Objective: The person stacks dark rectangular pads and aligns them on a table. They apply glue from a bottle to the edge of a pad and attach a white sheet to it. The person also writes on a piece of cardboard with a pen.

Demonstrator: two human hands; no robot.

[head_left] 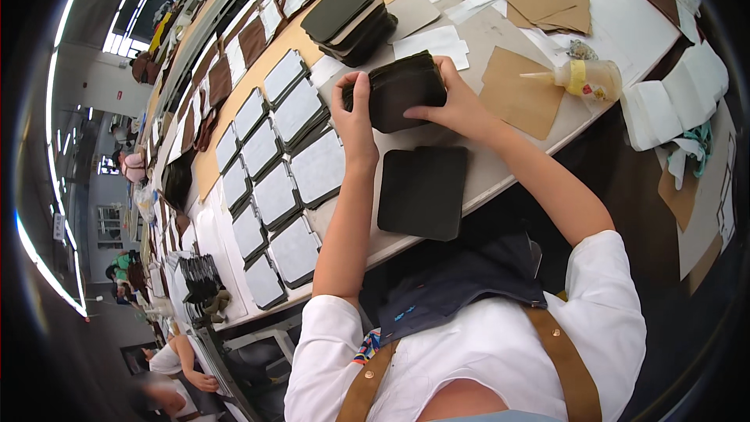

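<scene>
A stack of dark, leather-like panels (405, 98) is held up between my two hands over the table. My left hand (353, 109) closes on its left end, thumb along the near face. At the right end, my right hand (453, 98) grips it with the thumb across the front. Just below, nearer my body, a single dark panel (423, 192) with rounded corners lies at the table's edge. Beyond the held stack stands another pile of dark panels (348, 19). To the left, several pale-faced panels with dark edges (276, 191) are laid out in rows.
A glue bottle (594, 80) with a long nozzle lies on the right beside a brown paper piece (519, 98). More brown paper (547, 1) is farther back. White cloth (676, 98) hangs past the table's right edge. Brown and white strips (254, 41) line the far side. Another person (176, 367) sits at lower left.
</scene>
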